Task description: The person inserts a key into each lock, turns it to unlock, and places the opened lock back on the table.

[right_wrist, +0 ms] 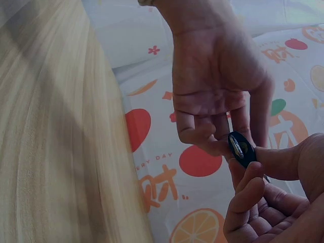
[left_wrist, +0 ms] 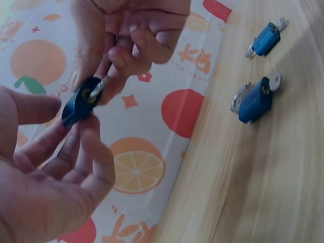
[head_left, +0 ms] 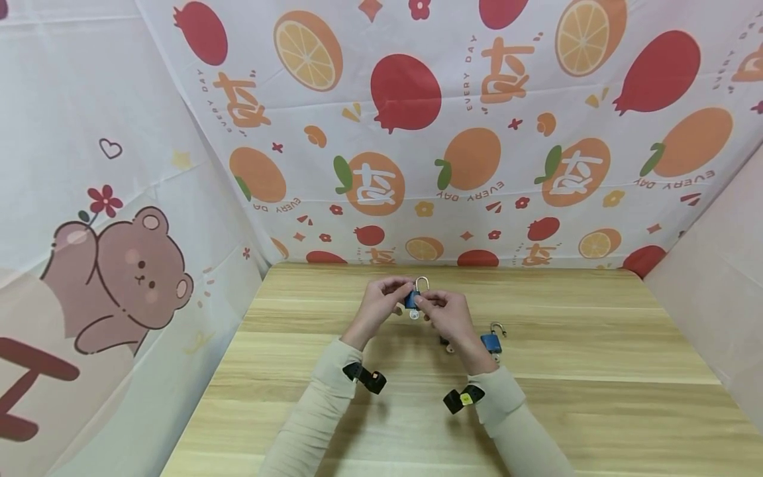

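Note:
A small blue padlock is held up above the table between both hands, its shackle raised. A silver key sticks out of its base; the left wrist view shows that key in the keyhole. My left hand pinches the padlock body from the left, thumb against its side. From the other side my right hand grips it with thumb and fingers. Seen from the right wrist, the padlock sits between the fingertips of the left hand and right hand.
A second blue padlock lies on the wooden table to the right, shackle swung open, key inserted. Another padlock with a key is mostly covered by the right hand. Printed cloth hangs behind the table and at both sides.

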`<state>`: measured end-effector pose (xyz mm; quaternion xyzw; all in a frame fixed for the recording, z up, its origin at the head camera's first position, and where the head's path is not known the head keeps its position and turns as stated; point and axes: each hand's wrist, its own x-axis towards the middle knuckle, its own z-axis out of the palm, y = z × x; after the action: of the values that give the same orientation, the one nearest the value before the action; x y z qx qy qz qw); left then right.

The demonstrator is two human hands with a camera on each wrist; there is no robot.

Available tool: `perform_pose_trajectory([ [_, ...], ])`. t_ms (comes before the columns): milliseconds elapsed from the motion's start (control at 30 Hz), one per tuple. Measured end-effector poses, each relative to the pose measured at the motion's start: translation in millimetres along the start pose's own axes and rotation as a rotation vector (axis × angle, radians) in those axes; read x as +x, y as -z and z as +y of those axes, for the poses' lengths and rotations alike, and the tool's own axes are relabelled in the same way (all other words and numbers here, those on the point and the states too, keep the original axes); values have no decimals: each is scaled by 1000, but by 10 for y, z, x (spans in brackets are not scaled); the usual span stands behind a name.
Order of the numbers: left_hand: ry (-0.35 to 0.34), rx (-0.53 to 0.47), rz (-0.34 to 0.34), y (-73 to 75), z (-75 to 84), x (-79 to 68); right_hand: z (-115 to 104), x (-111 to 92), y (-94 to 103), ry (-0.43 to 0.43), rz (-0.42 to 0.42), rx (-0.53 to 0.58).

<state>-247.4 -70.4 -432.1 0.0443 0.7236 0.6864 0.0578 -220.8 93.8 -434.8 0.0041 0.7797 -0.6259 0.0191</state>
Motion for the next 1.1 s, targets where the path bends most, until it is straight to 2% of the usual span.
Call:
perform_pose_trajectory([
  [167,-11,-57,-106,41,-4,-32,-2,17,32,-11,-5,28],
  [300,-32,-75,-140,65,-14,-50,-5,30,38,-28,-11,33],
  [433,-40,-48,-138,76,-33,-55,10,46,31,-38,-19,31],
  [833,-8,15,-88,93,-182,-40,157,117,-42,-78,-21,1],
  [967,0,58,-77,86,-244,-30,211,128,-79,-86,-11,-34],
  [1100,6,133,-65,80,-289,-40,271,132,-111,-98,-10,-21],
])
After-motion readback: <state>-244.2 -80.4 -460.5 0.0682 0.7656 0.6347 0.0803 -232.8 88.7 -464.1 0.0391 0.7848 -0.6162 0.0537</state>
